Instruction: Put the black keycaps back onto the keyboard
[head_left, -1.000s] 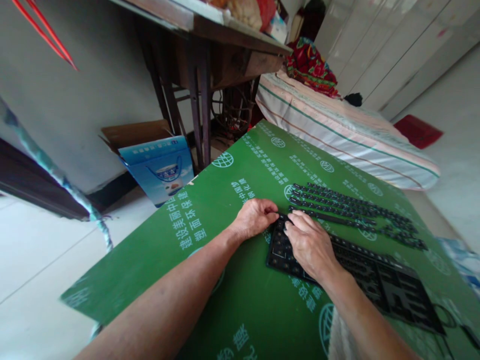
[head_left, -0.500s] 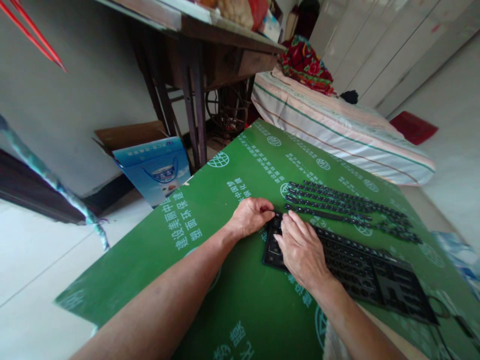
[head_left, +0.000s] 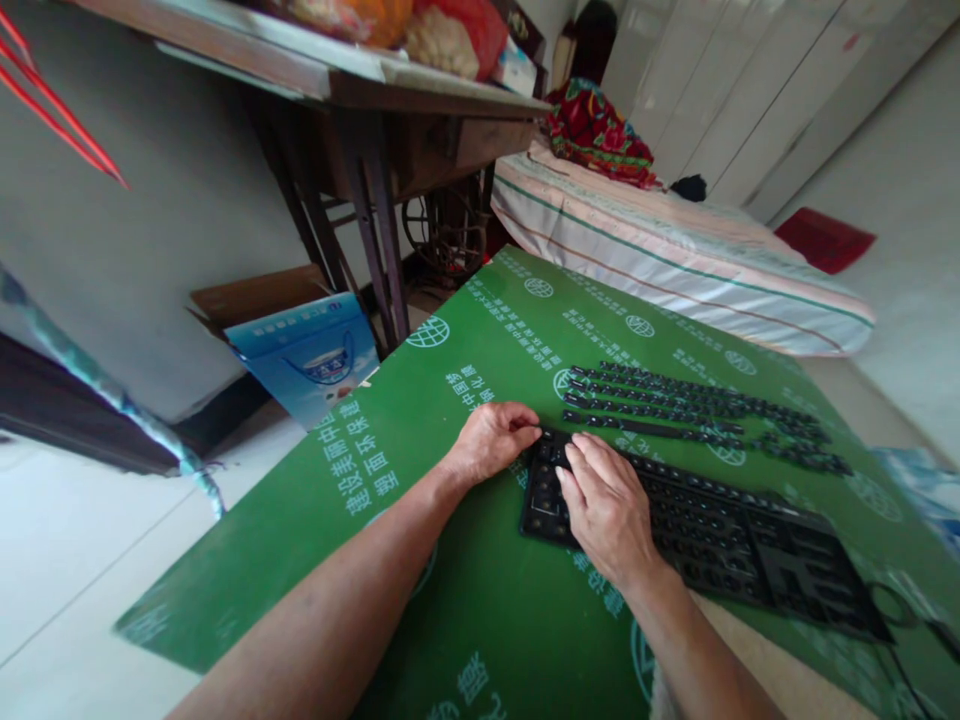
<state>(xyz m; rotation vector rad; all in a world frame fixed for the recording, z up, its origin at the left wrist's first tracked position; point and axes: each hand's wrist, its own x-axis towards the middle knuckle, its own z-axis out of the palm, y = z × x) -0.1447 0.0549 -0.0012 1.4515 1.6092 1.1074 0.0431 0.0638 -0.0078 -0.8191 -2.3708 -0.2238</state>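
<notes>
A black keyboard (head_left: 705,530) lies at a slant on the green board, with bare sockets over much of it where keycaps are off. At its far left corner is my left hand (head_left: 491,440), fingers curled and the thumb and forefinger closed on the corner. My right hand (head_left: 607,500) rests over the keyboard's left part, its fingers stretched forward and the thumb a little apart. Whatever lies beneath those fingertips is hidden. Behind the keyboard, loose black keycaps (head_left: 660,400) are laid out in several rows, with a long spacebar among the nearest ones.
The green board (head_left: 450,560) carries white printing. A cable (head_left: 904,670) runs off the keyboard's right end. Beyond the board are a mattress (head_left: 675,255), a wooden sewing table (head_left: 420,150) and a blue carton (head_left: 307,350). A wrapped pole (head_left: 120,395) stands at left.
My view has shifted slightly. My right fingertips have moved a little off the keyboard's far edge, showing more of its corner; my left hand stays at that corner.
</notes>
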